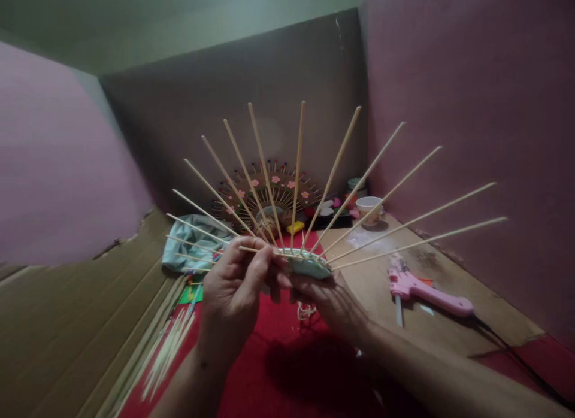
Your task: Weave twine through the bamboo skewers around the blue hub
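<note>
Both hands hold up a half-made fan of several thin bamboo skewers (pixel 333 172) that spread out from a small pale green half-round base (pixel 309 266). My left hand (pixel 233 286) pinches one skewer at the base's left end, thumb and fingers pressed together. My right hand (pixel 330 298) cups the base from below, fingers curled round it. A bit of pale string (pixel 306 312) hangs under the hands.
A finished brown fan with pink flowers (pixel 274 193) leans on the back wall. A pink glue gun (pixel 426 292) with a black cord lies on cardboard at the right, a cup (pixel 369 208) behind it. Loose skewers (pixel 168 352) lie at the left by a blue-grey cloth (pixel 191 244). Red cloth (pixel 278 370) covers the floor.
</note>
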A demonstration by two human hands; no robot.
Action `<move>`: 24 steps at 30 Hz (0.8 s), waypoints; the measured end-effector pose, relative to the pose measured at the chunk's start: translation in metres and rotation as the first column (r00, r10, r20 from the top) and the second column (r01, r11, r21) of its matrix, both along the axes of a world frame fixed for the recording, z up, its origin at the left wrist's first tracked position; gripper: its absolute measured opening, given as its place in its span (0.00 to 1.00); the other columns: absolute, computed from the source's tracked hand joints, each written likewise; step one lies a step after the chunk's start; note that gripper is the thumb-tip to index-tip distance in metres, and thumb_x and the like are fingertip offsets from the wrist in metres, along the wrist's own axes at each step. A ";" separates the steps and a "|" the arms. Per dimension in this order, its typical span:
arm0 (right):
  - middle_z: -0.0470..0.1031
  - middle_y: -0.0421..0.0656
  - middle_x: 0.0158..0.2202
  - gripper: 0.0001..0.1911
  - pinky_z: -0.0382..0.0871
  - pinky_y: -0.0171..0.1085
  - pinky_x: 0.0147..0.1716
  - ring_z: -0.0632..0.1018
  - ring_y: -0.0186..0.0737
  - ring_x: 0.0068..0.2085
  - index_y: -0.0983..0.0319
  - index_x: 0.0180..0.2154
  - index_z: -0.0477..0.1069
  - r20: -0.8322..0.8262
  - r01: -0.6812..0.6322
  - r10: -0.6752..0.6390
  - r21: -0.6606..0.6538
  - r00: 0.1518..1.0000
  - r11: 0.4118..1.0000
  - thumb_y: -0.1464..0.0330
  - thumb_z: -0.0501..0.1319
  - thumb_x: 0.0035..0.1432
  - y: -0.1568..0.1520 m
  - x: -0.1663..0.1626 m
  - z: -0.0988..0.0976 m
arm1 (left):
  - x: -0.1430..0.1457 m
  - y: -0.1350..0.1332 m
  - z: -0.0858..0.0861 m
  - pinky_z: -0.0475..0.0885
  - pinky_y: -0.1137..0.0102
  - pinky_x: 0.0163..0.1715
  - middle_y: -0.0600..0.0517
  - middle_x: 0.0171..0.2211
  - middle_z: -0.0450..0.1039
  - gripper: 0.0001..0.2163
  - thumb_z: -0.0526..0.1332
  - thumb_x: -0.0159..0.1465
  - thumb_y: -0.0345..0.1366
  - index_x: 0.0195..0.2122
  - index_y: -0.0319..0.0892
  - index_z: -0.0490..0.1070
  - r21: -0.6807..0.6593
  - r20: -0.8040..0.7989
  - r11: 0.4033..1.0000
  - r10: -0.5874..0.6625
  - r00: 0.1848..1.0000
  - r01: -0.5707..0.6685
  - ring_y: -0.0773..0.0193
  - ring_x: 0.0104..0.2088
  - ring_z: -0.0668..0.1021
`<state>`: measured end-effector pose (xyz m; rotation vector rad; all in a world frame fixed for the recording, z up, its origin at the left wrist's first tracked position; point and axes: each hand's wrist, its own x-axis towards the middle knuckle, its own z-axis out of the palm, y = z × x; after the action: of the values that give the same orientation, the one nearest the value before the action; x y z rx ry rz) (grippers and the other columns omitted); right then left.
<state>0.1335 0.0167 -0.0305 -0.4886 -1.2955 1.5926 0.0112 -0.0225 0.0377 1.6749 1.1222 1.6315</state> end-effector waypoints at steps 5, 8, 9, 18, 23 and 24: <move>0.73 0.39 0.28 0.13 0.66 0.32 0.29 0.70 0.30 0.27 0.59 0.40 0.74 0.014 0.007 -0.007 -0.005 1.000 1.000 0.63 0.62 0.52 -0.001 0.001 0.002 | 0.001 0.001 0.000 0.69 0.74 0.14 0.57 0.18 0.72 0.03 0.57 0.60 0.33 0.32 0.41 0.64 0.012 -0.008 0.998 0.056 0.998 -0.056 0.69 0.14 0.71; 0.74 0.39 0.30 0.14 0.68 0.34 0.30 0.71 0.31 0.28 0.56 0.42 0.74 0.009 0.011 -0.011 0.057 1.000 0.998 0.61 0.61 0.53 -0.001 0.001 -0.001 | 0.004 -0.001 0.003 0.70 0.73 0.14 0.56 0.18 0.72 0.03 0.57 0.60 0.33 0.31 0.41 0.64 -0.004 -0.043 0.997 0.071 0.997 -0.071 0.69 0.14 0.71; 0.74 0.39 0.31 0.15 0.68 0.35 0.31 0.71 0.32 0.28 0.56 0.43 0.74 0.002 0.015 -0.015 0.075 1.000 0.997 0.60 0.60 0.53 -0.001 0.000 -0.002 | 0.005 -0.002 0.005 0.70 0.73 0.14 0.56 0.17 0.71 0.03 0.57 0.59 0.33 0.30 0.41 0.63 -0.009 -0.050 0.996 0.086 0.995 -0.087 0.69 0.14 0.71; 0.74 0.40 0.29 0.09 0.71 0.39 0.36 0.73 0.38 0.31 0.56 0.33 0.74 0.101 0.109 -0.115 0.061 0.988 0.992 0.59 0.61 0.51 -0.005 -0.001 0.001 | 0.013 0.000 0.014 0.69 0.74 0.12 0.56 0.18 0.72 0.03 0.58 0.58 0.32 0.29 0.40 0.64 -0.003 -0.061 0.999 0.039 0.997 -0.040 0.69 0.13 0.71; 0.71 0.38 0.25 0.12 0.69 0.36 0.31 0.72 0.36 0.28 0.58 0.35 0.74 0.115 0.142 -0.148 0.064 0.982 0.988 0.58 0.60 0.51 -0.003 0.001 0.001 | 0.014 0.004 0.019 0.69 0.74 0.14 0.56 0.17 0.72 0.04 0.60 0.58 0.34 0.32 0.39 0.69 -0.046 -0.091 0.999 0.017 0.996 -0.022 0.69 0.14 0.71; 0.71 0.38 0.25 0.11 0.68 0.36 0.31 0.72 0.36 0.28 0.58 0.34 0.74 0.115 0.151 -0.158 0.072 0.981 0.986 0.58 0.60 0.52 -0.002 0.001 0.000 | 0.014 0.003 0.021 0.70 0.75 0.15 0.56 0.16 0.71 0.04 0.60 0.58 0.34 0.32 0.39 0.70 -0.011 -0.119 0.998 0.053 0.991 -0.055 0.70 0.15 0.72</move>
<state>0.1348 0.0143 -0.0308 -0.6389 -1.3593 1.4073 0.0252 -0.0194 0.0588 1.7667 1.2437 1.5694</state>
